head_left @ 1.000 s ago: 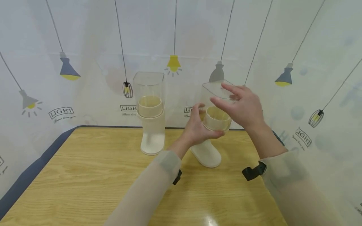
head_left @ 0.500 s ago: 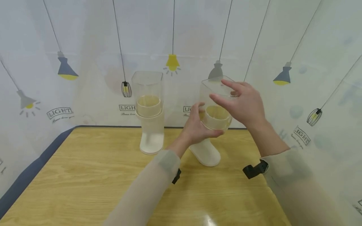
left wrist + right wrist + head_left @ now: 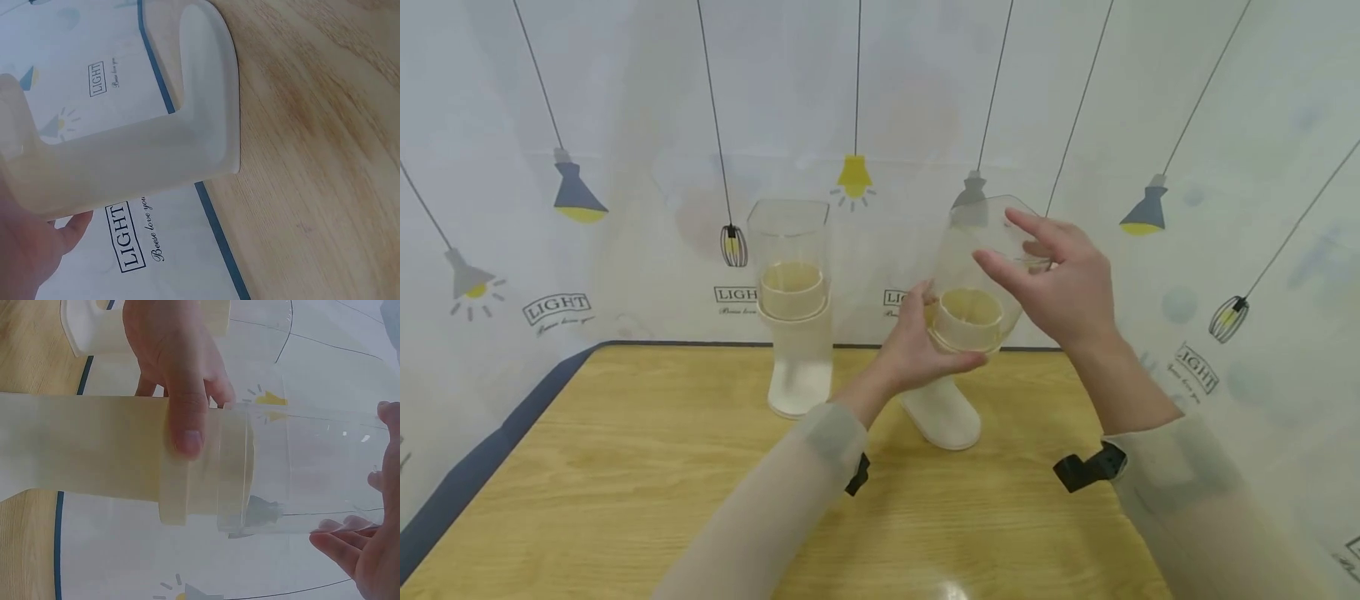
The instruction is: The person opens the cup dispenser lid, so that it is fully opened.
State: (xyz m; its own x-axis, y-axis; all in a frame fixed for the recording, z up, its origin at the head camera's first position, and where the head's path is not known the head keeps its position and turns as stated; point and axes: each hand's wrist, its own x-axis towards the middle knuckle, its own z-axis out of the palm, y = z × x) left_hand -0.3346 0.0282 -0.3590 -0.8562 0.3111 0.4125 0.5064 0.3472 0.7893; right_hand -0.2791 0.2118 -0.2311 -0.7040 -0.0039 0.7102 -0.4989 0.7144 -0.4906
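Note:
A cream stand (image 3: 943, 415) with a flat foot rises from the table at the right, leaning slightly in the head view. My left hand (image 3: 916, 346) grips it round the upper collar, its thumb across the front. Over the stand's round inner ring (image 3: 203, 487) sits a clear plastic container (image 3: 306, 462), its lower edge apart from the collar. My right hand (image 3: 1060, 287) holds this container near its upper rim, thumb and fingers on either side. The left wrist view shows the stand's hollow-curved column (image 3: 119, 162) and part of my left hand (image 3: 22, 250).
A matching cream dispenser (image 3: 802, 367) with a clear top stands upright to the left. The wooden table (image 3: 625, 483) has a dark back edge. Behind it hangs a white sheet (image 3: 655, 167) printed with lamps. Dark straps (image 3: 1086, 468) circle my wrists.
The clear container has risen a little and shifted right with my right hand, away from the stand's collar. My left hand keeps its grip. The whole head view has shifted slightly.

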